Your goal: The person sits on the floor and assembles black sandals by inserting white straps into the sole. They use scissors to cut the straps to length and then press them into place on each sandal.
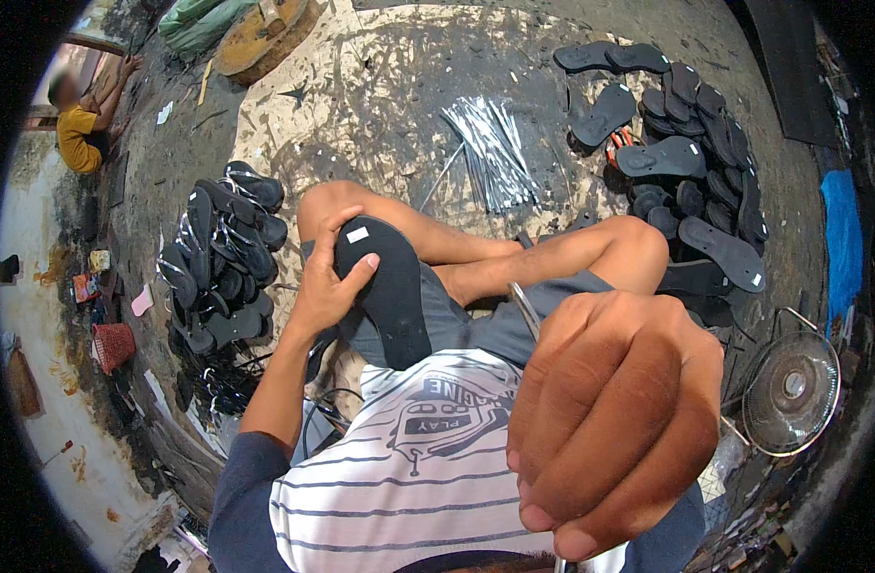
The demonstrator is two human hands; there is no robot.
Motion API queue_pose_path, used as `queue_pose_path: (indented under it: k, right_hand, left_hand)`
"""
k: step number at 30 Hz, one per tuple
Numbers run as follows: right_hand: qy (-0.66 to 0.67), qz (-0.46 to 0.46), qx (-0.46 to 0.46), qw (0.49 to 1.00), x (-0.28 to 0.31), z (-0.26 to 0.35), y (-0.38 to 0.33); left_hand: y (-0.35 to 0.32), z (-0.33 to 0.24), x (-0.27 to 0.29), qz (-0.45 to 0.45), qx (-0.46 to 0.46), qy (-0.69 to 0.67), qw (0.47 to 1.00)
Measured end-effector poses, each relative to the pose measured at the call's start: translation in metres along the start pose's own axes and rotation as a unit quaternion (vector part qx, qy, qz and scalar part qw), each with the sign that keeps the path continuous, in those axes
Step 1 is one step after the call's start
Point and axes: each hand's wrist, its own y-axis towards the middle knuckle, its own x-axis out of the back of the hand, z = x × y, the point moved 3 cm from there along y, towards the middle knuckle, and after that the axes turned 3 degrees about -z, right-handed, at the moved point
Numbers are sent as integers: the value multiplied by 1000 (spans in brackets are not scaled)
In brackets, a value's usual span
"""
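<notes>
My left hand (pixel 325 279) grips a black sandal sole (pixel 392 296) with a small white label at its toe end. The thumb presses on the top face, and the sole rests over my bent leg. Raised close to the camera, my right hand (pixel 617 411) is closed round a thin metal tool (pixel 526 311). Only a slim shiny end of it shows above the fist, so its kind cannot be told. Beyond my crossed legs lies a bundle of thin silvery straps (pixel 495 158) on the floor sheet.
Strapped sandals (pixel 229 239) are heaped on my left. Many black soles (pixel 710 153) pile up on the right, with an orange-handled tool (pixel 621 143) among them. A fan (pixel 793 387) stands far right. A round wooden block (pixel 264 46) lies ahead. Someone in yellow (pixel 78 139) sits far left.
</notes>
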Motion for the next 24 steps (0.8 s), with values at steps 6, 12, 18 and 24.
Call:
queue_pose_path:
  k: [6,12,18,24]
  right_hand:
    - [-59,-11,0,998,-9,4,-5]
    - [-260,-59,-86,960,10,-16,-7]
    - [-557,-196,-155,792,55,-87,-47]
    - [-644,-100,-141,746,46,-80,-36]
  left_hand:
    - [8,-15,1,12,157,-197,968]
    - [45,-79,-8,-46,1,-219,975]
    - [45,-111,-22,-61,-114,-127,983]
    - [42,-119,-14,-61,-174,74,980]
